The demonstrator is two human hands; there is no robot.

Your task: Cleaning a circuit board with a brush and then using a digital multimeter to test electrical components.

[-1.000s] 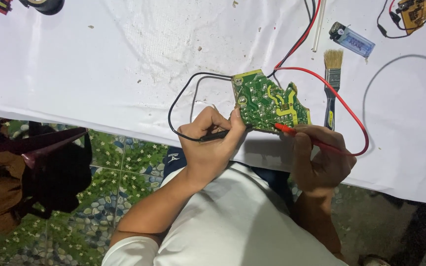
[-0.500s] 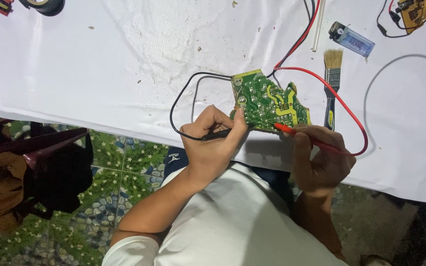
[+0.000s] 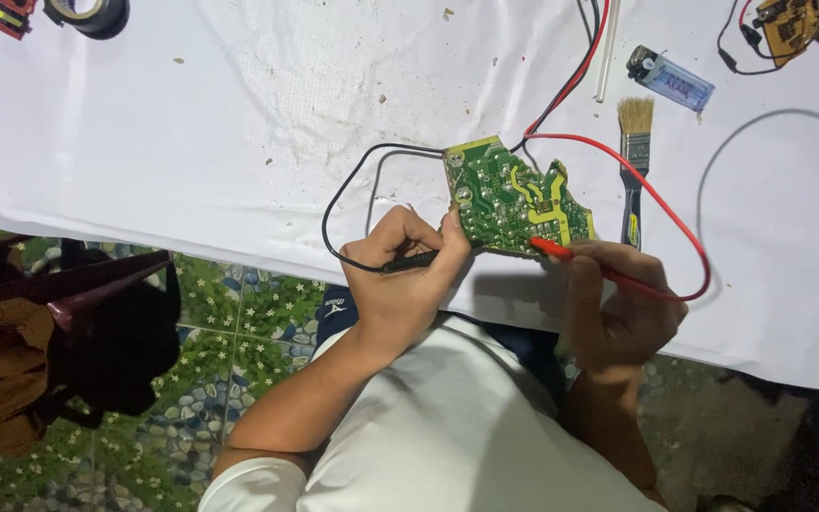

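Head view shows one green circuit board lying solder side up near the front edge of the counter, which is draped in a white cloth. Two probes meet it: a black probe pinched in the left hand, its tip at the board's lower left edge, and a red probe gripped in the right hand, its tip touching the board's lower right edge. Both hands are curled closed around their probes (fingers folded, thumbs toward the board), with wrists resting at the counter's edge and forearms angling in from the person's body below. One black lead loops left of the board, one red lead arcs around to the right. Just beside the red lead lies one paintbrush, bristles pointing away; beyond it sits one blue lighter. One roll of dark tape sits at the far left corner.
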